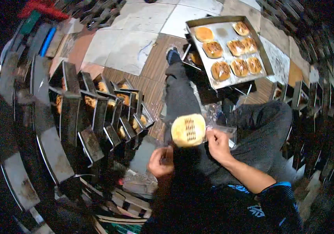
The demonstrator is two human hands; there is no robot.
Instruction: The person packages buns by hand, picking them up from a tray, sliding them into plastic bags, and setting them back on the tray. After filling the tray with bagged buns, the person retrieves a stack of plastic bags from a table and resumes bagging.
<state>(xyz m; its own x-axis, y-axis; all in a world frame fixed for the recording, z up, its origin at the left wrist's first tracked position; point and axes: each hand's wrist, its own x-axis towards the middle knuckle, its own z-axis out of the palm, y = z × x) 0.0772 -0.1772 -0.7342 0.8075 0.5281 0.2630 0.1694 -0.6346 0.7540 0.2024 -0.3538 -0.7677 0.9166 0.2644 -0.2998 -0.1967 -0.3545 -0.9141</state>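
A round, pale yellow bun (189, 130) with a dark stamped pattern on top is held up above my lap, between my two hands. It appears to be inside a clear plastic bag, whose film is hard to make out. My left hand (161, 162) is closed in a pinch just below the bun's left side. At the right edge, my right hand (218, 145) pinches too, with fingertips close to the bun. More crumpled clear plastic (225, 130) lies behind my right fingers, on my leg.
Ahead to the right, a metal tray (223, 82) holds several browned, topped buns (213, 49) and one plain bun (204, 34). Stacked trays (90, 146) with buns stand on my left, more trays (303, 95) on my right. Tiles and brown boards cover the floor (130, 43).
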